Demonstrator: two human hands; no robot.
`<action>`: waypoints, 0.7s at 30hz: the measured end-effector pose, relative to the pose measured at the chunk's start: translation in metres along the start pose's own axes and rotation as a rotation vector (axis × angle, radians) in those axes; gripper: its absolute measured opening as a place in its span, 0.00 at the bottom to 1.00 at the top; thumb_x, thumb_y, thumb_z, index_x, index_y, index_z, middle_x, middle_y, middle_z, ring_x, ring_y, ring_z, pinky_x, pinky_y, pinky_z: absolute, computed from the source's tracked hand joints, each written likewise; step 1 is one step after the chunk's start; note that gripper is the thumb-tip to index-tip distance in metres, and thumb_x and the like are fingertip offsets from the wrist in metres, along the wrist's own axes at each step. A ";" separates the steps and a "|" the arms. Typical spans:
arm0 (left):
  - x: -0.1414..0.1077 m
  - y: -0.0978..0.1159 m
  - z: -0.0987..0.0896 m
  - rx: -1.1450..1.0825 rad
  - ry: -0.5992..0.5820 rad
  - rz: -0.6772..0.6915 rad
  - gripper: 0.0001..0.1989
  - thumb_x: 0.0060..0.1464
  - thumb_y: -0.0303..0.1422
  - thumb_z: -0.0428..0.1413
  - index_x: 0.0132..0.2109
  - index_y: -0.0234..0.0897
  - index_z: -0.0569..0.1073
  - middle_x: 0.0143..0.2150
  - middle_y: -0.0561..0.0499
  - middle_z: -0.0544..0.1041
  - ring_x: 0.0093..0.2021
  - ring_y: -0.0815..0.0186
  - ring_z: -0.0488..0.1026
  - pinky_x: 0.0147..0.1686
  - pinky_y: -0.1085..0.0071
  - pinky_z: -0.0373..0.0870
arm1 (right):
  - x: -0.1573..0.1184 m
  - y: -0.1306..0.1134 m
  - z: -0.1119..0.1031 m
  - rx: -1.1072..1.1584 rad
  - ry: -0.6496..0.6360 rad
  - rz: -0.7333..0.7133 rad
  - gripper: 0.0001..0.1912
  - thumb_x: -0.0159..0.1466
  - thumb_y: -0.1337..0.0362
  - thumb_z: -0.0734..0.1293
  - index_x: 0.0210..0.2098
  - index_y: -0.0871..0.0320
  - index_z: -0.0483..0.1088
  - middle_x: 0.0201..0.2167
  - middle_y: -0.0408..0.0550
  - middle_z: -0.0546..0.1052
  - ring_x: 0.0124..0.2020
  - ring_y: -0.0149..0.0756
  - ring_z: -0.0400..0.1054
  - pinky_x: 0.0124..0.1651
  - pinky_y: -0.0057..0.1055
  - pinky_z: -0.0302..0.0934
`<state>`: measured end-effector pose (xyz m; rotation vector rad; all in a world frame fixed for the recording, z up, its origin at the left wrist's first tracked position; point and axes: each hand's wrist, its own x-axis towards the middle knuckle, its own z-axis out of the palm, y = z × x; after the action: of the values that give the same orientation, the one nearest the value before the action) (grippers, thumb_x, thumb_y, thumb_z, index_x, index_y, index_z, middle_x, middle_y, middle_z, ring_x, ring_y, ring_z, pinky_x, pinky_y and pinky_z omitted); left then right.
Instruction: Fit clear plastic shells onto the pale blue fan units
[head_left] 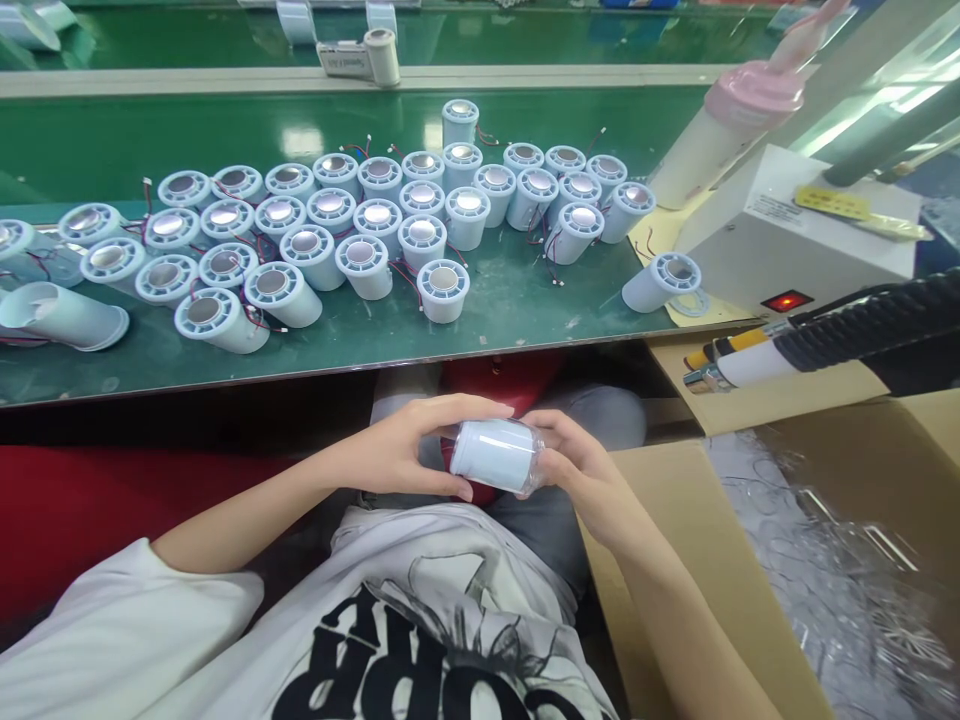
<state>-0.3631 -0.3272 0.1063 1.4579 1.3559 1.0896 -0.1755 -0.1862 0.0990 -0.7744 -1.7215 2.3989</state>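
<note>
Film-wrapped cylinder (493,455) in grasp of wide-cupped left hand (409,445) and tighter-curled right hand (585,468)

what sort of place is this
Probably a factory assembly or packing line: dozens of matching blue cylinders crowd a long green bench, and an open carton of clear plastic pieces sits beside it.

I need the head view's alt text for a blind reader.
The right hand holds a pale blue cylinder in clear plastic, the left hand curved around its other end. Similar cylinders crowd a green bench ahead; at right, an open cardboard box.
</note>
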 end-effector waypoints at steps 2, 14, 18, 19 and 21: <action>0.000 0.000 0.000 0.002 -0.009 0.010 0.37 0.47 0.32 0.64 0.64 0.45 0.62 0.64 0.42 0.65 0.63 0.52 0.63 0.61 0.56 0.61 | 0.001 0.003 0.000 0.033 0.011 0.053 0.21 0.56 0.49 0.70 0.41 0.55 0.64 0.28 0.41 0.74 0.23 0.30 0.71 0.26 0.28 0.70; 0.001 -0.002 -0.001 0.006 -0.023 0.057 0.37 0.48 0.31 0.64 0.63 0.46 0.62 0.65 0.43 0.64 0.64 0.53 0.61 0.63 0.57 0.59 | 0.008 0.007 0.009 0.152 0.004 0.237 0.27 0.54 0.38 0.64 0.34 0.57 0.62 0.13 0.37 0.68 0.11 0.26 0.61 0.10 0.17 0.48; 0.002 -0.003 0.000 -0.026 -0.017 0.091 0.37 0.47 0.30 0.65 0.63 0.47 0.63 0.66 0.43 0.62 0.65 0.53 0.60 0.62 0.56 0.59 | 0.010 0.003 0.011 0.209 -0.096 0.334 0.32 0.54 0.35 0.61 0.35 0.60 0.67 0.15 0.44 0.72 0.10 0.24 0.57 0.09 0.18 0.43; 0.003 -0.003 0.000 -0.033 -0.009 0.099 0.36 0.47 0.30 0.65 0.63 0.47 0.63 0.66 0.43 0.62 0.65 0.53 0.60 0.62 0.57 0.60 | 0.010 0.002 0.011 0.223 -0.117 0.363 0.33 0.54 0.35 0.61 0.34 0.61 0.69 0.15 0.46 0.73 0.09 0.23 0.56 0.09 0.18 0.42; 0.003 -0.003 0.002 -0.043 0.011 0.110 0.36 0.46 0.29 0.65 0.62 0.47 0.64 0.66 0.43 0.62 0.64 0.52 0.61 0.61 0.57 0.61 | 0.010 0.000 0.011 0.256 -0.137 0.424 0.34 0.55 0.34 0.60 0.33 0.63 0.70 0.15 0.47 0.73 0.09 0.22 0.55 0.09 0.17 0.40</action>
<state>-0.3622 -0.3241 0.1027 1.5110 1.2645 1.1915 -0.1888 -0.1919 0.0978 -1.0431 -1.3537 2.9366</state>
